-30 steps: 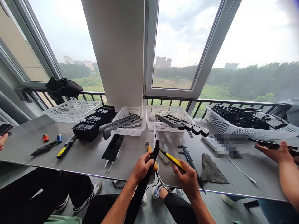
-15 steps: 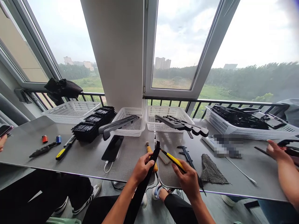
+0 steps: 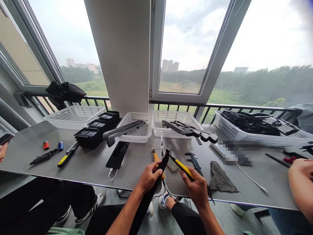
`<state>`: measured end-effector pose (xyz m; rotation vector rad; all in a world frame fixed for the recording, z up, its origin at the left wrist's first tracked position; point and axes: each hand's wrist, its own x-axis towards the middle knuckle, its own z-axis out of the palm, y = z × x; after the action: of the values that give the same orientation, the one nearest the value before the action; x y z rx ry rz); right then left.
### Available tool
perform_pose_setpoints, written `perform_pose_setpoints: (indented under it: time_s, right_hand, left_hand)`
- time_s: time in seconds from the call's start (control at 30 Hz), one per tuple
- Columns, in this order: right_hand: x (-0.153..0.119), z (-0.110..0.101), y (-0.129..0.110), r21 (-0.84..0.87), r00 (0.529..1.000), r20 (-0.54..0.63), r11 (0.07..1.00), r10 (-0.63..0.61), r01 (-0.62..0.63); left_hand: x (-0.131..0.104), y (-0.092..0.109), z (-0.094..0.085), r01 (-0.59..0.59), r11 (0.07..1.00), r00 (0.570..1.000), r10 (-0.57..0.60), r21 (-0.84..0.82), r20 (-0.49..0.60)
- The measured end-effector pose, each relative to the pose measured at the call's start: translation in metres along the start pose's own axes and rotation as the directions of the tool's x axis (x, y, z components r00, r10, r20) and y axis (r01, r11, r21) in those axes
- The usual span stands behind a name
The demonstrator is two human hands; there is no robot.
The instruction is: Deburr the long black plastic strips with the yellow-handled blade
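My left hand (image 3: 149, 176) is closed around a long black plastic part (image 3: 164, 162), which slants up from my lap over the table edge. In my right hand (image 3: 195, 184) is a yellow and black utility knife (image 3: 184, 167), its tip pointing up and left, close to the upper end of the black part. Whether the blade touches it I cannot tell. Behind my left hand lies an orange rotary tool (image 3: 156, 157), partly hidden. A pale flat block (image 3: 172, 165) sits under the knife. Dark calipers (image 3: 195, 163) lie right of it.
White baskets (image 3: 144, 137) with long grey-black parts (image 3: 189, 129) across them stand at the back. A phone (image 3: 117, 155), stacked black parts (image 3: 94, 132) and a yellow-handled knife (image 3: 67, 156) lie left. A grey cloth (image 3: 222, 179) lies right. Co-workers' hands (image 3: 302, 173) show at both sides.
The black part in my left hand has turned slightly, its upper end shifting a little right. The co-worker's hand at the right has drawn back toward the edge.
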<state>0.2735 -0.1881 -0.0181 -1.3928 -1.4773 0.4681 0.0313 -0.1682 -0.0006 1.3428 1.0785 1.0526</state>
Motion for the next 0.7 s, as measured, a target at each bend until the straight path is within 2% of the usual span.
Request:
perform_pose_setpoints:
  time_s: [0.23,0.43,0.53,0.7]
  right_hand:
    - [-0.0017,-0.0018,-0.0012,-0.007,1.000,-0.008,1.000,-0.027,0.027]
    - [-0.0011,-0.0034,-0.0071,-0.013,0.997,0.030,0.997,-0.078,0.078]
    - [-0.0009,-0.0035,-0.0085,-0.011,0.995,0.057,0.997,-0.079,0.080]
    - [-0.0012,-0.0029,-0.0056,0.009,0.998,0.029,0.999,-0.046,0.046]
  left_hand:
    - [-0.0009,0.0037,-0.0001,-0.030,0.996,0.999,0.031,0.088,-0.013]
    - [-0.0011,0.0043,0.0000,-0.027,0.996,0.999,0.029,0.084,-0.023]
    - [-0.0010,0.0038,-0.0002,-0.034,0.997,0.999,0.036,0.068,-0.020]
    - [-0.0005,0.0036,0.0002,-0.020,0.996,0.999,0.023,0.081,-0.025]
